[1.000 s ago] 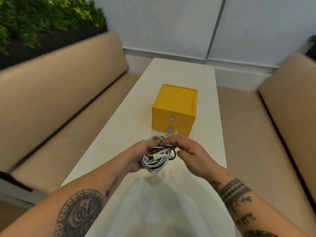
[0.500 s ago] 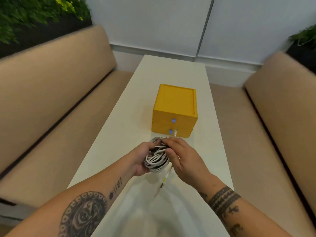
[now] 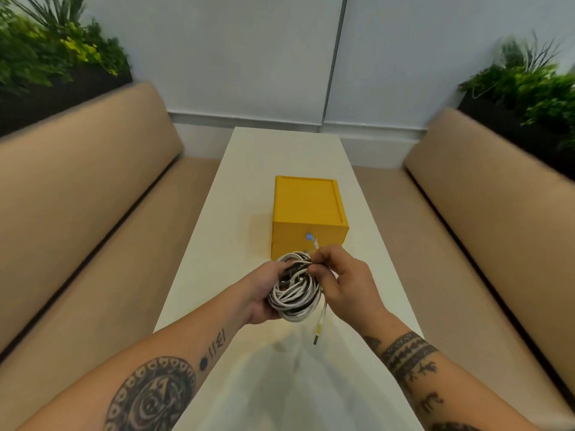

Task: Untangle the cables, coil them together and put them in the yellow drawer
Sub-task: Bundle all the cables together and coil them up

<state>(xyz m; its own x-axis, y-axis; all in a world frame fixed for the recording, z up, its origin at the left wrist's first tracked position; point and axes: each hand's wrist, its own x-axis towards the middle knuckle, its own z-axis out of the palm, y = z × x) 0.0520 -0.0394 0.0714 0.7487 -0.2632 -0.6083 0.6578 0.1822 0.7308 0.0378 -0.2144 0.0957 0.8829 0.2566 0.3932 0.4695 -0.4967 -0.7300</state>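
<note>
Yellow drawer box (image 3: 306, 203), blue knobs (image 3: 309, 236) — white-and-black cables (image 3: 294, 292), beige sofas (image 3: 77, 194).

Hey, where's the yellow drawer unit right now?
Centre of the head view: the yellow drawer unit stands on the white table, both drawers closed, just beyond the cable coil.

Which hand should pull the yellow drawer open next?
Probably the right hand. The left hand grips the whole cable coil, while the right only pinches one strand at its top, just in front of the closed yellow drawer box's blue knob.
</note>
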